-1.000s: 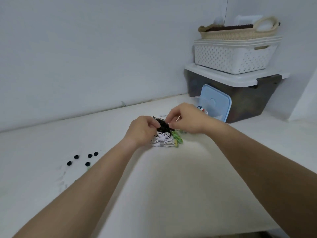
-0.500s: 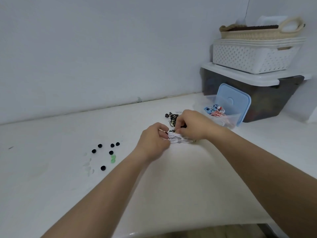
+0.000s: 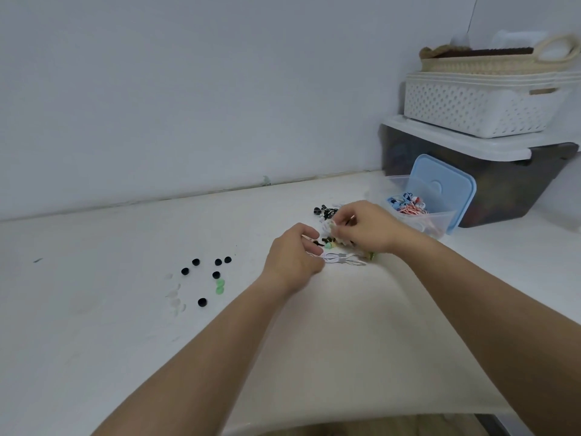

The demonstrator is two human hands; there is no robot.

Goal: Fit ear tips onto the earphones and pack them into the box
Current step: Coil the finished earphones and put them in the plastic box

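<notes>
A white earphone bundle lies on the white table between my hands. My left hand has its fingers curled and pinches the bundle's left end. My right hand is raised slightly and pinches a white earbud between fingertips. A green-tipped earbud lies between the hands, and black earphones sit just behind. Loose black ear tips, green ear tips and clear ear tips are scattered to the left. The clear box at right holds blue and red-white earphones.
The box's blue lid leans against a dark storage bin with a white lid. A white perforated basket and a woven basket are stacked on the bin. The table's front edge runs near the bottom of the view.
My hands left the black earphones and took hold of the white bundle. The right hand has since risen with a white earbud. The view shifted, showing more loose ear tips.
</notes>
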